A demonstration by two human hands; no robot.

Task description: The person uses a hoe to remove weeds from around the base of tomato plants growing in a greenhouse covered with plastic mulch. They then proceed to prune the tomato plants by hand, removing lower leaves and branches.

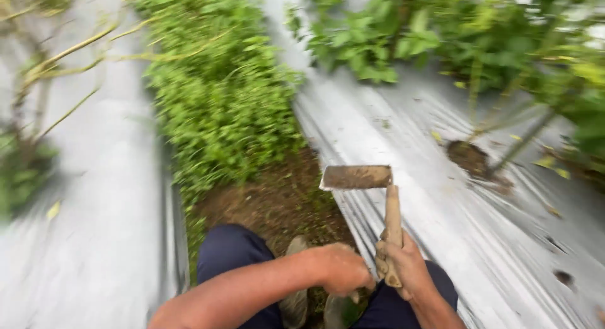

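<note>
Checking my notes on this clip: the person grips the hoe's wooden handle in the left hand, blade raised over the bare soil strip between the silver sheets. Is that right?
Not quite. The head view shows the right hand gripping the hoe by its wooden handle; the left hand is beside it, closed, off the handle. The rest holds: the blade is raised over the bare soil strip between the silver sheets.

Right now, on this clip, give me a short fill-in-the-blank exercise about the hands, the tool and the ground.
1. The right hand grips the wooden handle of a small ____.
2. The left hand is closed into a ____ beside it.
3. The tool's flat blade is coated with ____.
4. The furrow of weeds runs between two sheets of silver ____ mulch.

Missing words: hoe; fist; soil; plastic
</note>
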